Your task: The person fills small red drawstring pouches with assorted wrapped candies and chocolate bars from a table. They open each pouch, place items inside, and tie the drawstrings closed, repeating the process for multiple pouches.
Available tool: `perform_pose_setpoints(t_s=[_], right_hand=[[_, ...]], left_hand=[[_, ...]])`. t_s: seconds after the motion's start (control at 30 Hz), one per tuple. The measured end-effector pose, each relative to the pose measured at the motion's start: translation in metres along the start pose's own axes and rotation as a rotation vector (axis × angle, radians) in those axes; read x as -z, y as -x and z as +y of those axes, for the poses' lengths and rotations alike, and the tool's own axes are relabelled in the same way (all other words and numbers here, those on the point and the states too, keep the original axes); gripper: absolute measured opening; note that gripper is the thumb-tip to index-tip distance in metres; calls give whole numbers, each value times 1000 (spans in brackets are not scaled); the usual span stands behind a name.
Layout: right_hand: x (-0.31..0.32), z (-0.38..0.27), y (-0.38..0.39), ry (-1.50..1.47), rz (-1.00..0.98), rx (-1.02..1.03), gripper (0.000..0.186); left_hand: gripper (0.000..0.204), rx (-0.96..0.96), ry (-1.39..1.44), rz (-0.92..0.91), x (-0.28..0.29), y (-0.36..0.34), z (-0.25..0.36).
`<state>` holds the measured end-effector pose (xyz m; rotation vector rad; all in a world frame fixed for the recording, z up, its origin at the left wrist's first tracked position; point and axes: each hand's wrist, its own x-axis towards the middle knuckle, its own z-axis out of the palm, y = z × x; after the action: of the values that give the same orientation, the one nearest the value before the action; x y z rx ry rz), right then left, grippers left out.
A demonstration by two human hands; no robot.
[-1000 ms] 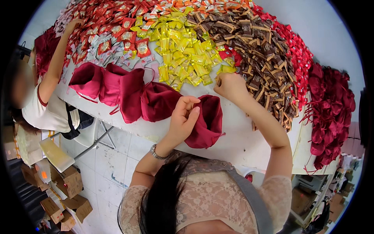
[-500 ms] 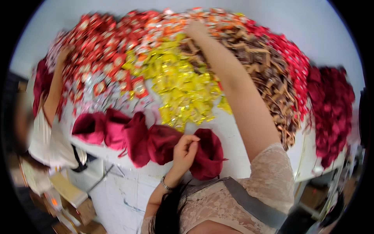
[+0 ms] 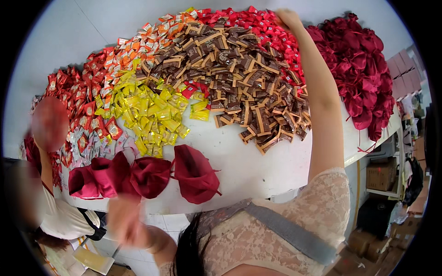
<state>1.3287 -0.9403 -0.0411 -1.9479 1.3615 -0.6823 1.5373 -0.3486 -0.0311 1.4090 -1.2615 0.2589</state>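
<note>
My right hand (image 3: 287, 18) reaches far across the white table (image 3: 244, 165) and curls down into the small red wrapped candies (image 3: 255, 25) at the back. My left hand (image 3: 125, 221) is a blur below the table's front edge, just under the row of dark red cloth pouches; its fingers cannot be made out. The nearest pouch (image 3: 195, 174) lies in front of me, with two more pouches (image 3: 149, 175) (image 3: 92, 181) to its left. Brown candies (image 3: 239, 78) and yellow candies (image 3: 154, 117) fill the middle.
A heap of dark red pouches (image 3: 363, 69) covers the table's right end. Orange candies (image 3: 138, 48) and red-and-silver candies (image 3: 85, 122) lie at the left. Another person in a white top (image 3: 62, 216) stands at the left. Cardboard boxes (image 3: 382, 177) sit on shelves at right.
My right arm has stretched from the brown candies to the red candies at the far back. My left hand has dropped from the front pouch to below the table edge.
</note>
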Motion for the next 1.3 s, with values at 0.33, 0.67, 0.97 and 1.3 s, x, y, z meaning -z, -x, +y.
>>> perform_pose_setpoints(t_s=[0.33,0.67,0.97,1.3], right_hand=[[-16,117,30,566,334,-302,45],[-107,-93,322,-277,-447,752,38],[-219,-108,347,-332,-1341,-354,16],[-153,-172,337,882,-1138,588,46]], left_hand=[[30,-1013,176,-82,-15,-78,141],[51,661,-948,-674,-58,-13,6],[23,435,-255,-234,-85,46,-15],[25,327,-517,-214,-72,48,-6]])
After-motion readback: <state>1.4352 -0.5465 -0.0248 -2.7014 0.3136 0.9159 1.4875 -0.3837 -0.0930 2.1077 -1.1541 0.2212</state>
